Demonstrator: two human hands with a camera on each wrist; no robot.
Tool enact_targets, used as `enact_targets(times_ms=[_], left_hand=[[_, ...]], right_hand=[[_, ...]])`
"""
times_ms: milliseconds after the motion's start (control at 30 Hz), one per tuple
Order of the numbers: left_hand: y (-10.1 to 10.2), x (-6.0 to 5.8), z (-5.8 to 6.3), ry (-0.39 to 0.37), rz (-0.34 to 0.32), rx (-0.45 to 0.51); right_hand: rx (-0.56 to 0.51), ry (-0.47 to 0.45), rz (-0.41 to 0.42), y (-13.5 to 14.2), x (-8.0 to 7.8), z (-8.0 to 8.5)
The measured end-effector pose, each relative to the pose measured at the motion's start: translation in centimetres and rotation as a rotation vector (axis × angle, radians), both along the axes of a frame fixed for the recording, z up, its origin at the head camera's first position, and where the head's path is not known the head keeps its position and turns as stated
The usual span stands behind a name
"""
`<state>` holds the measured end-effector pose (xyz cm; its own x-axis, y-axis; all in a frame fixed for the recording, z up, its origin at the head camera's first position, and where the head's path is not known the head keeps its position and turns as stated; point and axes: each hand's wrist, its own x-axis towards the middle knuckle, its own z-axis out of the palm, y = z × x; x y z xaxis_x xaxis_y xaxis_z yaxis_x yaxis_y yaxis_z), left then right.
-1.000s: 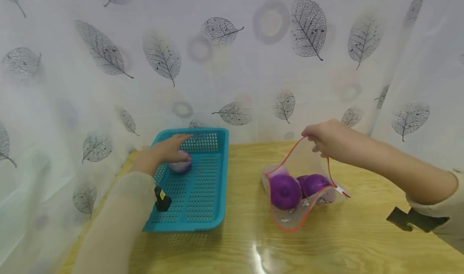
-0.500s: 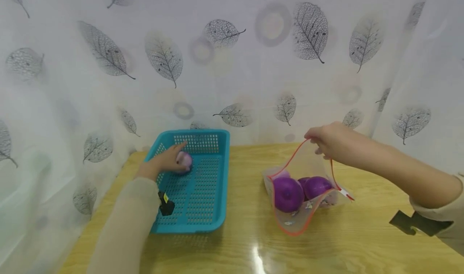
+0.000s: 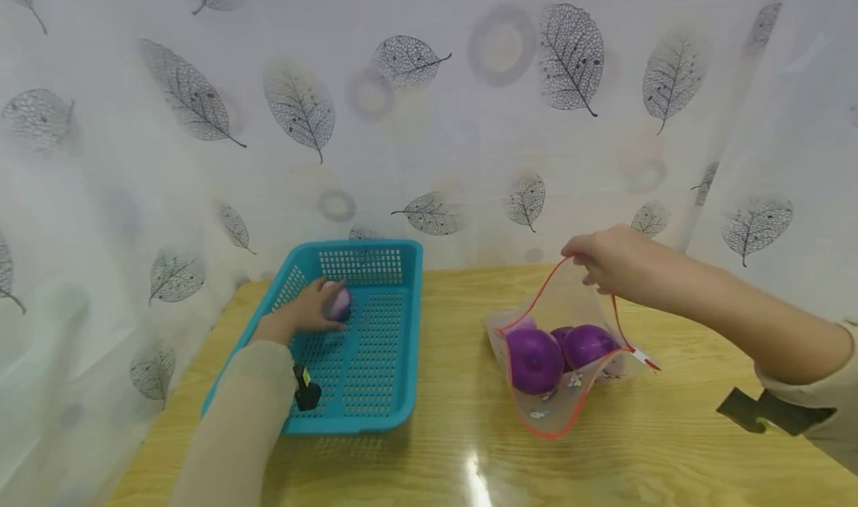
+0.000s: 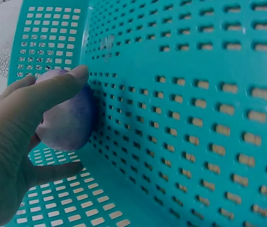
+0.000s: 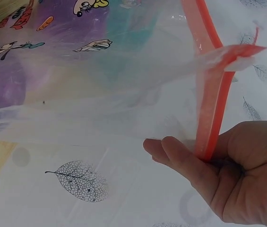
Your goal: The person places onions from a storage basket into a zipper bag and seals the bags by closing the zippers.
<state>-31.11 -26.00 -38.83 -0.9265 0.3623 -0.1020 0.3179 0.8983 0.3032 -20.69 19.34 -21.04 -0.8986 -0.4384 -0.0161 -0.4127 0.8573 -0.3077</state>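
Note:
My left hand [image 3: 310,307] is inside the blue plastic basket [image 3: 410,328], around a round purple-and-white onion [image 3: 340,302]. In the left wrist view a finger lies across the onion [image 4: 69,118], while the thumb is straight and apart from it. Other fingers are partly hidden behind it. My right hand [image 3: 610,257] pinches the red-edged rim of a clear zip bag [image 3: 556,410], holding that side up so its mouth gapes. Inside the bag lie several purple onions [image 3: 534,362]. In the right wrist view cartoon prints show on the bag [image 5: 100,104].
Both basket and bag rest on a light wooden table [image 3: 456,388]. Behind them hangs a pale curtain [image 3: 442,135] with a leaf pattern, which also runs down the left side. The basket has perforated walls and floor.
My left hand has shifted around the onion in the basket; its fingers are spread wider than half a second ago. The onion has turned and moved slightly left. My right hand stays on the bag rim.

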Motion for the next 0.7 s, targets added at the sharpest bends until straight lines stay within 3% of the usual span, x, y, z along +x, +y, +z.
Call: enact_targets(times_ms=[167,433,700], left_hand=[[0.11,0.16,-0.01,0.015,-0.010,0.011],[0.47,0.17,-0.26,-0.128,0.014,-0.012],[0.94,0.57,0.00,-0.207,0.019,-0.015]], right_hand=[[0.011,-0.003,-0.004,-0.15,-0.11,-0.05],[0.016,-0.007,0.000,-0.36,-0.01,-0.05],[0.032,-0.015,0.008,-0.71,0.03,-0.03]])
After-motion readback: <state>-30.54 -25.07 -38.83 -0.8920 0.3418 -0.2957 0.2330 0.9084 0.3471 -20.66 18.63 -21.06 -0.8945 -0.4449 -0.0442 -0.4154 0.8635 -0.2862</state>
